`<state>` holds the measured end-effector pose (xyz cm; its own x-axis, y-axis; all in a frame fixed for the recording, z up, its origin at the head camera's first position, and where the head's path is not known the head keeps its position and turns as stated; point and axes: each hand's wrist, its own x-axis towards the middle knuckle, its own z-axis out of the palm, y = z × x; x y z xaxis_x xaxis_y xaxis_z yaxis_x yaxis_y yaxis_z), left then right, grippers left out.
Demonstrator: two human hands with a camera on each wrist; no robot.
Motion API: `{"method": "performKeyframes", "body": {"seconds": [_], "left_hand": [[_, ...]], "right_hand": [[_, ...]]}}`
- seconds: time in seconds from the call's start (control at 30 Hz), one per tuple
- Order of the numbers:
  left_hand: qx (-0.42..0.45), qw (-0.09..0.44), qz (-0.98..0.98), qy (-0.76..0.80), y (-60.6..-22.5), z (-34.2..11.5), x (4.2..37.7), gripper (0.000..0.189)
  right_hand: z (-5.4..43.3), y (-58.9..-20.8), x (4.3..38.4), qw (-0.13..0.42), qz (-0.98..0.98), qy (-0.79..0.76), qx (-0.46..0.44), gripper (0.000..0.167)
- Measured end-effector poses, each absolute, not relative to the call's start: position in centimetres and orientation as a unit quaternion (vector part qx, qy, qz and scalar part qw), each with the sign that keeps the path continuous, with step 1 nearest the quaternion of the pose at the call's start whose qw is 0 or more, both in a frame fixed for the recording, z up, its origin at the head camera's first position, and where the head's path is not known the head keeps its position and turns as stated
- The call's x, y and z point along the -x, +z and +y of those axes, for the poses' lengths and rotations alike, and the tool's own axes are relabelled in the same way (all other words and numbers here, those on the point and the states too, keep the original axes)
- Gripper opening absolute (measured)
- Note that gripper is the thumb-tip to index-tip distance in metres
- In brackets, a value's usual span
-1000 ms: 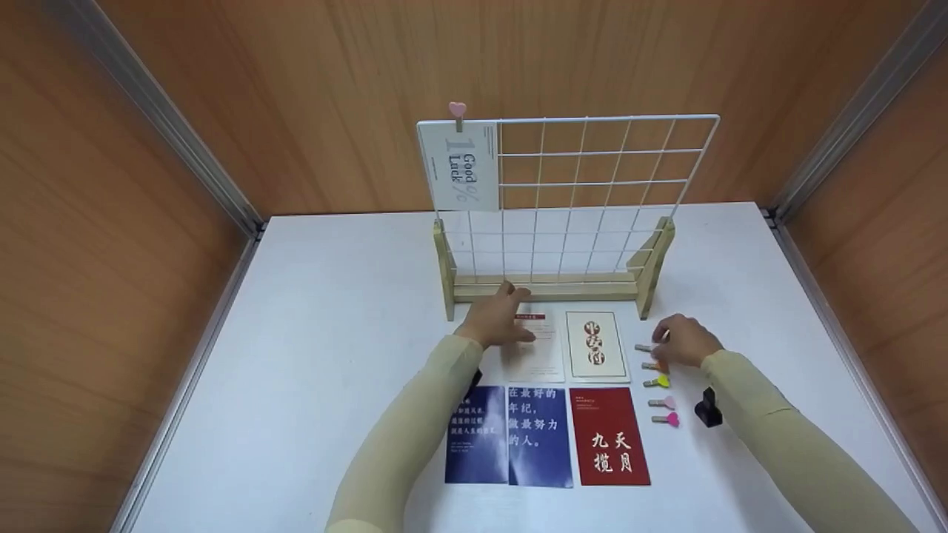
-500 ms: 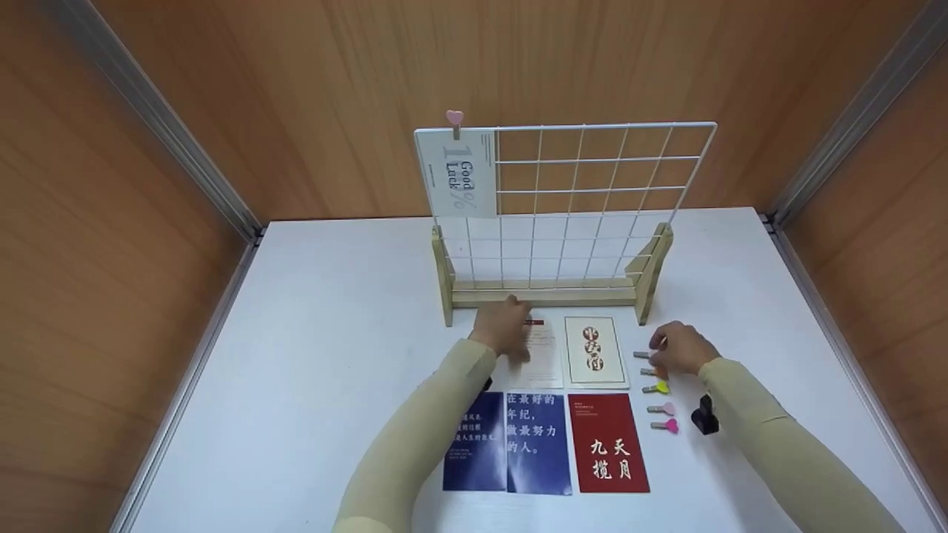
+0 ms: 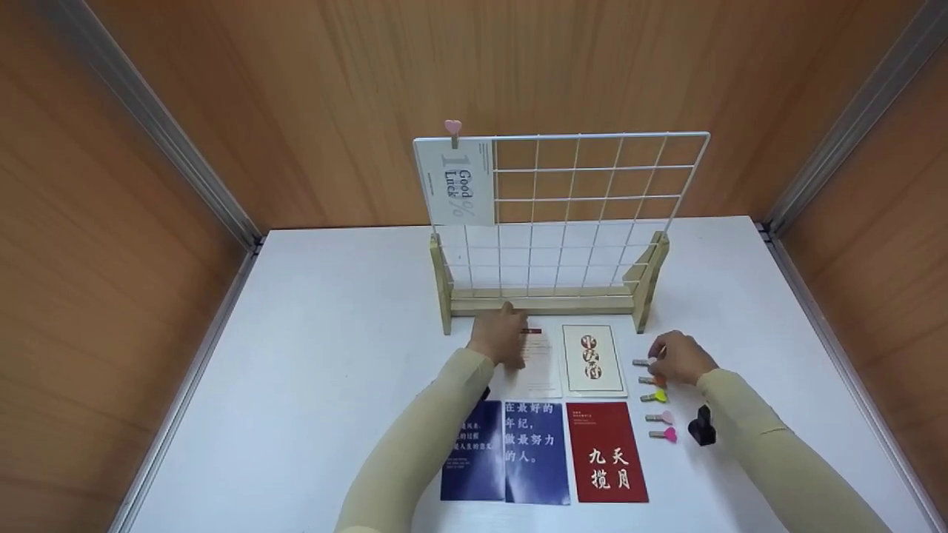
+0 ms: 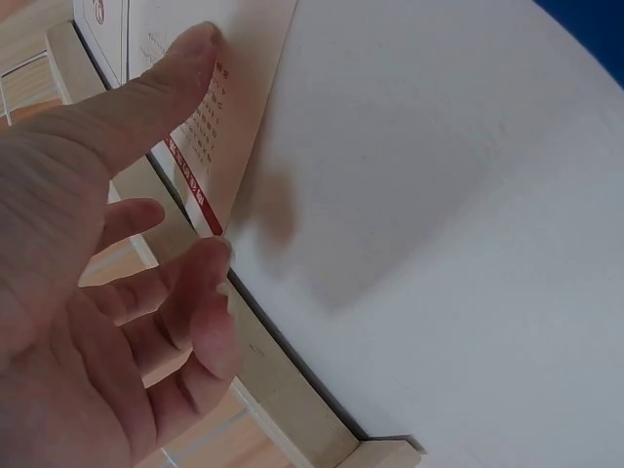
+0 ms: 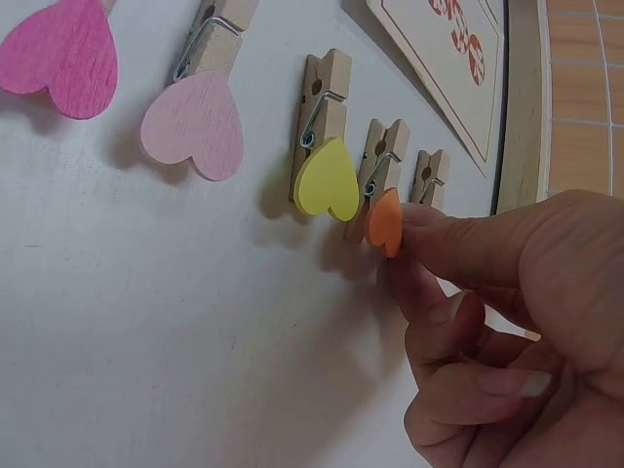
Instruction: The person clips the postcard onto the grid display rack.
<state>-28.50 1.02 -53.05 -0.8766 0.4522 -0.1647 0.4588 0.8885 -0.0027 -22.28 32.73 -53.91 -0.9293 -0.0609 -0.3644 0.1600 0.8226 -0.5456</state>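
My left hand (image 3: 501, 337) hovers over the left end of a pale text card (image 3: 543, 370) with a red strip. In the left wrist view, the thumb overlaps that card, while the loosely bent fingers sit around its corner by the wooden base (image 4: 283, 380). Over on the right, my right hand (image 3: 683, 357) pinches the farthest clothespin (image 5: 429, 177) between thumb and forefinger; its decorated end is hidden by them. An orange heart clothespin (image 5: 384, 222) lies right beside the fingertips, followed by a yellow one (image 5: 329, 178) and two pink ones.
A white wire grid (image 3: 570, 198) stands behind the cards, with a "Good Luck" card (image 3: 474, 203) clipped on its upper left by a pink heart clothespin (image 3: 453, 127). Nearer lie a cream card (image 3: 574, 377), two blue cards (image 3: 537, 481) and a red card (image 3: 600, 429).
My left hand has turned and its spread fingers have drawn closer together over the pale card. The right hand stays at the farthest clothespin. The whole head view has shifted slightly.
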Motion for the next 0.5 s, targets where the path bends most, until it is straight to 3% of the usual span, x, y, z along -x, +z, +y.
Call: {"method": "performKeyframes", "body": {"seconds": [0.37,0.5], "left_hand": [[-0.213,0.026,0.977,-0.004,-52.66,0.99,28.45,0.033],[-0.217,0.010,0.976,-0.005,-52.60,1.12,28.54,0.026]], "right_hand": [[32.94,-53.91,22.34,0.173,0.937,-0.304,-0.018,0.023],[32.99,-53.46,22.04,0.170,0.934,-0.313,-0.027,0.020]]}}
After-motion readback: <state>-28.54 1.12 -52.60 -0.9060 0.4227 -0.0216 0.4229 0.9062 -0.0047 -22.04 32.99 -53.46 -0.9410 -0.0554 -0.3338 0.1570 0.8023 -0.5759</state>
